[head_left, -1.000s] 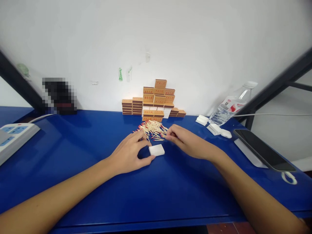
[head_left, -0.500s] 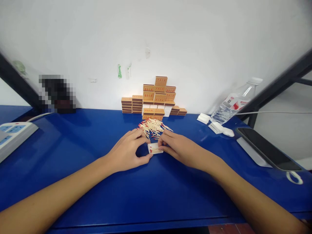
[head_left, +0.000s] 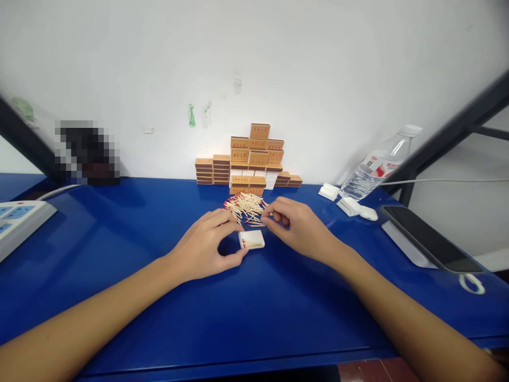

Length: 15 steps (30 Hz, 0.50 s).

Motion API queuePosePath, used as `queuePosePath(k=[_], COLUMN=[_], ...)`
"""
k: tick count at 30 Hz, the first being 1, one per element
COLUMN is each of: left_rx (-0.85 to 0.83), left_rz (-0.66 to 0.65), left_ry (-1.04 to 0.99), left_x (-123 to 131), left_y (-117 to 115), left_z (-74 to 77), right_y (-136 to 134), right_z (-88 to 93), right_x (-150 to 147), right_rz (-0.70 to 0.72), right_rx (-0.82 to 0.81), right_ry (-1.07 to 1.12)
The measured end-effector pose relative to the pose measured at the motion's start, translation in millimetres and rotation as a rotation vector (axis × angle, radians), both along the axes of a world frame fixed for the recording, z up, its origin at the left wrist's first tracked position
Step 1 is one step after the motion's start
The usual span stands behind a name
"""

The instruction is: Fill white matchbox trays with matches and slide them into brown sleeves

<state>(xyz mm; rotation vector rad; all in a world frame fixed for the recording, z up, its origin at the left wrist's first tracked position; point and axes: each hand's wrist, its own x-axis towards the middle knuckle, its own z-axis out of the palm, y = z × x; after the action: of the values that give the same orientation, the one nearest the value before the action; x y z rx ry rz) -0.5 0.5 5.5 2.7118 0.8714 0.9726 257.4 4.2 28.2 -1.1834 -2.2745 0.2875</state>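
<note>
A small white matchbox tray [head_left: 257, 237] lies on the blue table with several red-tipped matches in its near side. My left hand [head_left: 210, 244] grips the tray's left end, fingers at the far edge and thumb at the near edge. My right hand [head_left: 292, 223] hovers at the right edge of a heap of loose matches [head_left: 244, 204], just beyond the tray. Its thumb and index fingertips are close together with a slight gap, and no match shows between them. Its other fingers are curled.
Behind the heap, stacked matchboxes [head_left: 239, 155] stand against the wall. To the right are a tilted water bottle [head_left: 368, 172], white small cases [head_left: 329, 191] and a phone [head_left: 431, 239]. A power strip [head_left: 24, 223] sits at the left.
My right hand has lifted away from the tray and moved slightly up and right to the heap's edge. The matches in the tray are uncovered now. My left hand keeps its grip.
</note>
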Motion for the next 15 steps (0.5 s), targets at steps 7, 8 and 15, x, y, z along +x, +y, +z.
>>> queuePosePath(k=[7,8,15], left_rx=[-0.056,-0.058,-0.061], left_rz=[-0.014,-0.016,0.014], left_ry=[0.038,0.043,0.048], left_x=[0,0,-3], left_y=[2,2,5], left_z=[-0.4,-0.4,-1.3], right_y=[15,16,15], right_z=[-21.5,-22.6,-17.1], right_x=[5,4,6], right_rz=[-0.001,0.001,0.018], right_rx=[-0.107,-0.122,-0.207], right_ry=[-0.127,-0.129,-0.196])
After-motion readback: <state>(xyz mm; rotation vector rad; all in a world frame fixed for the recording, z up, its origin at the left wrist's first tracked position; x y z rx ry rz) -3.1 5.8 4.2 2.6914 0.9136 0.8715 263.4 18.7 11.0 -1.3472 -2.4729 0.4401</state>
